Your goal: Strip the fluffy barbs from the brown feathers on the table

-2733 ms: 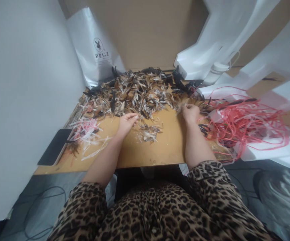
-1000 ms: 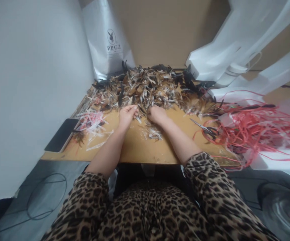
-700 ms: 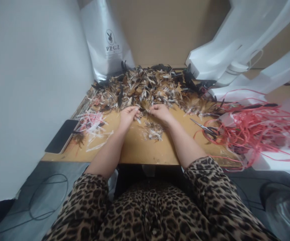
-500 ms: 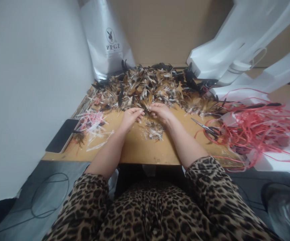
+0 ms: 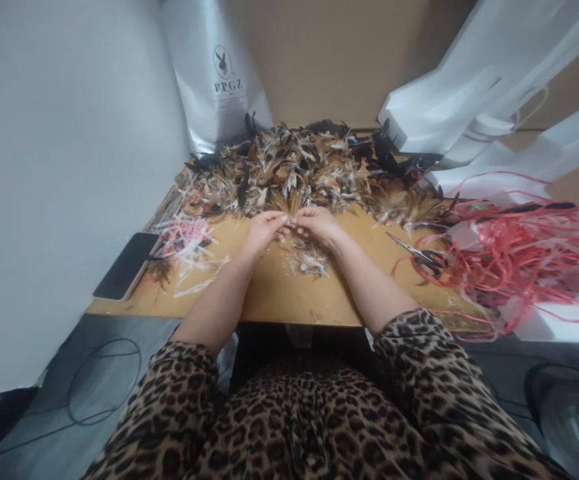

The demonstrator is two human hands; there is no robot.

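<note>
1. The left hand and right hand nearly meet over the table, thumbs and fingers drawn into narrow pinches. The right holds the quill end of a brown feather tuft, its soft golden vanes fanning away from the person; what the left pinches is too small to tell.
2. Just behind the tuft, a feather pile spreads wide, curled and ragged, mixing brown, black and whitish quills.
3. Below the fingertips lies a small heap of pale scraps.
4. To the left are pink-and-white strips, thin and tangled, and a flat, dark-faced phone.
5. To the right, scissors lie against a loose snarl of pink ribbon.
6. A glossy silver bag and a smooth brown panel close off the back; a pale wall bounds the left.
7. Bare wood of the table shows along the straight front edge and between the right forearm and the scissors.
</note>
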